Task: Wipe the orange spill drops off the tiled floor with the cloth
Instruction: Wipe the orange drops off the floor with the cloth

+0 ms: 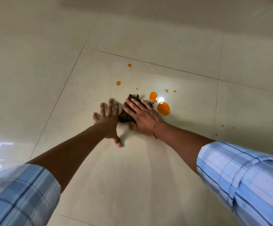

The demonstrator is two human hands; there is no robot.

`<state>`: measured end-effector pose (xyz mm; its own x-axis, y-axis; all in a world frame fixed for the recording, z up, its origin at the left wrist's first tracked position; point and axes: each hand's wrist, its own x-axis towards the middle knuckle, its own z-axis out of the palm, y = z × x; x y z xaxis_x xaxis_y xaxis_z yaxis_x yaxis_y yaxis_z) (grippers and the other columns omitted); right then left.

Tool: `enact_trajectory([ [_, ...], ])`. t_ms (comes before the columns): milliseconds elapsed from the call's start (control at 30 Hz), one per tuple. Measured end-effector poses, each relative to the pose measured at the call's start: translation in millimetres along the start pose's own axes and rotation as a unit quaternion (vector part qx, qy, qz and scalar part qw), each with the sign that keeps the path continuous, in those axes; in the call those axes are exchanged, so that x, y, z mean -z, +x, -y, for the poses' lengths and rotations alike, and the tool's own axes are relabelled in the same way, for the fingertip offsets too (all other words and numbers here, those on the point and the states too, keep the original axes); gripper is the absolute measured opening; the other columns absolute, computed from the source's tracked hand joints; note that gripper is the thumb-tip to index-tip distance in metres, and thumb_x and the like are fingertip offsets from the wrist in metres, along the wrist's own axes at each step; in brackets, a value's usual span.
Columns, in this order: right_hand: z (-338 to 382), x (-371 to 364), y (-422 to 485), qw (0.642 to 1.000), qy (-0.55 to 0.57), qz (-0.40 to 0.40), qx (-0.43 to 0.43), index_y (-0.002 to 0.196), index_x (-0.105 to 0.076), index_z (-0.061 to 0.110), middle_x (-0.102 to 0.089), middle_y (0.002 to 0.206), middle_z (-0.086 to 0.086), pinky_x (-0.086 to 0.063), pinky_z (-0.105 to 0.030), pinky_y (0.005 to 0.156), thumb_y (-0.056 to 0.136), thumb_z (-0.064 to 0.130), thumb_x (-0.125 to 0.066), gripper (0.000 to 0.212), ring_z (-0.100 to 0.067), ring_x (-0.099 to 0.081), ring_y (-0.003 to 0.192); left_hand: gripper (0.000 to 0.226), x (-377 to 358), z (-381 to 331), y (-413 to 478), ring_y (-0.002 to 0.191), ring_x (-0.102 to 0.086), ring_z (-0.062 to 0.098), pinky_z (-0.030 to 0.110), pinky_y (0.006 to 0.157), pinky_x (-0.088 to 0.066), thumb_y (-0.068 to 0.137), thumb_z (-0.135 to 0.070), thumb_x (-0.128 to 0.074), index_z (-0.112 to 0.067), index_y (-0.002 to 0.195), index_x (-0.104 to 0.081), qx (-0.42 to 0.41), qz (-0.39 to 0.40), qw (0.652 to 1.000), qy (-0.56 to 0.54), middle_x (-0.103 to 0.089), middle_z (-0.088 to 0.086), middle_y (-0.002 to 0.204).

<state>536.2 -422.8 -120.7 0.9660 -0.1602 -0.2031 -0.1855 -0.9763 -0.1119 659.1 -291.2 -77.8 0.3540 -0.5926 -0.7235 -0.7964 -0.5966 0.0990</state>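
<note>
Glossy cream floor (pixel 148 185) of large tiles, dark grout lines crossing it, with a bright glare spot (pixel 161 99) beside the spill. The left hand (pixel 107 121) lies flat on the tile, fingers spread apart. The right hand (pixel 142 118) presses the dark cloth (pixel 132 97) down with straight fingers. Two big drops (pixel 163 108) lie just right of the cloth, smaller ones beyond it and farther right. Bare tile stretches all round.

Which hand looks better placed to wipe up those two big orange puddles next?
The right. The right hand presses flat on the dark cloth, which lies just beside the two biggest orange drops. The left hand is spread on bare tile, on the cloth's other side.
</note>
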Motion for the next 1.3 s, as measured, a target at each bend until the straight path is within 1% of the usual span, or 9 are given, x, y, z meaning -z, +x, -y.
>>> enact_trajectory([
  [133, -42, 17, 19, 0.995, -0.015, 0.003, -0.098, 0.153, -0.022, 0.022, -0.016, 0.162, -0.007, -0.005, -0.045, 0.118, 0.083, 0.056, -0.012, 0.078, -0.023, -0.010, 0.149, 0.168, 5, -6, 3, 0.131, 0.035, 0.047, 0.070, 0.106, -0.001, 0.041, -0.049, -0.092, -0.006, 0.136, 0.039, 0.018, 0.028, 0.999, 0.003, 0.051, 0.015, 0.140],
  [300, -60, 0, -43, 0.975, 0.037, -0.067, -0.209, 0.150, -0.031, 0.016, -0.025, 0.158, -0.012, -0.013, -0.047, 0.117, 0.087, 0.049, -0.032, 0.071, -0.028, -0.017, 0.147, 0.169, 10, -16, 3, 0.135, 0.023, 0.055, 0.067, 0.109, -0.012, 0.039, -0.048, -0.093, 0.001, 0.135, 0.037, 0.045, 0.018, 0.996, 0.069, 0.045, 0.023, 0.142],
  [433, -33, -13, -81, 0.976, 0.065, -0.045, -0.202, 0.150, -0.031, 0.016, -0.025, 0.158, -0.015, -0.017, -0.051, 0.117, 0.085, 0.048, -0.033, 0.073, -0.031, -0.016, 0.147, 0.165, 7, -32, -3, 0.139, 0.020, 0.049, 0.067, 0.110, -0.007, 0.039, -0.043, -0.093, -0.005, 0.143, 0.030, -0.070, -0.043, 0.975, 0.208, 0.039, 0.020, 0.148],
  [533, -66, 1, -47, 0.985, 0.034, -0.028, -0.168, 0.151, -0.028, 0.022, -0.020, 0.160, -0.010, -0.012, -0.048, 0.117, 0.086, 0.053, -0.028, 0.073, -0.026, -0.011, 0.148, 0.153, 9, -49, 6, 0.142, 0.015, 0.043, 0.066, 0.107, -0.023, 0.051, -0.033, -0.092, -0.013, 0.146, 0.026, -0.168, -0.056, 0.935, 0.306, 0.033, 0.016, 0.153],
  [700, -90, -7, -50, 0.939, 0.074, -0.090, -0.324, 0.151, -0.029, 0.018, -0.023, 0.159, -0.015, -0.016, -0.050, 0.118, 0.088, 0.047, -0.034, 0.070, -0.031, -0.015, 0.147, 0.171, 16, -45, 14, 0.142, 0.019, 0.043, 0.064, 0.108, -0.021, 0.031, -0.040, -0.095, -0.013, 0.144, 0.030, -0.178, -0.011, 0.934, 0.308, 0.040, 0.013, 0.149],
  [867, -50, -18, -131, 0.970, 0.072, -0.021, -0.230, 0.153, -0.022, 0.022, -0.012, 0.162, -0.009, -0.019, -0.054, 0.117, 0.089, 0.052, -0.028, 0.072, -0.027, -0.005, 0.150, 0.173, 19, -49, 8, 0.141, 0.022, 0.043, 0.064, 0.109, -0.020, 0.031, -0.042, -0.096, -0.013, 0.142, 0.033, -0.181, -0.020, 0.935, 0.303, 0.042, 0.014, 0.148],
  [1033, -56, -8, -64, 0.926, 0.106, -0.076, -0.356, 0.151, -0.027, 0.018, -0.018, 0.160, -0.013, -0.014, -0.053, 0.116, 0.086, 0.047, -0.034, 0.072, -0.030, -0.010, 0.148, 0.171, 16, -44, 14, 0.142, 0.020, 0.041, 0.063, 0.110, -0.019, 0.032, -0.051, -0.093, -0.015, 0.144, 0.030, -0.185, -0.024, 0.934, 0.305, 0.038, 0.011, 0.150],
  [1200, 5, -27, -174, 0.984, 0.057, -0.030, -0.165, 0.150, -0.032, 0.019, -0.023, 0.159, -0.012, -0.029, -0.056, 0.111, 0.086, 0.048, -0.039, 0.070, -0.031, -0.015, 0.148, 0.163, 15, -25, 8, 0.144, 0.014, 0.037, 0.054, 0.115, -0.016, 0.036, -0.060, -0.088, -0.015, 0.148, 0.022, -0.200, -0.060, 0.939, 0.275, 0.029, 0.015, 0.155],
  [1300, -26, -24, -145, 0.961, 0.070, -0.039, -0.265, 0.150, -0.030, 0.021, -0.021, 0.160, -0.011, -0.027, -0.057, 0.111, 0.087, 0.053, -0.034, 0.071, -0.029, -0.013, 0.148, 0.159, 9, -16, 3, 0.145, 0.016, 0.036, 0.052, 0.115, -0.006, 0.042, -0.057, -0.088, -0.013, 0.148, 0.021, -0.173, -0.092, 0.950, 0.245, 0.027, 0.015, 0.155],
])
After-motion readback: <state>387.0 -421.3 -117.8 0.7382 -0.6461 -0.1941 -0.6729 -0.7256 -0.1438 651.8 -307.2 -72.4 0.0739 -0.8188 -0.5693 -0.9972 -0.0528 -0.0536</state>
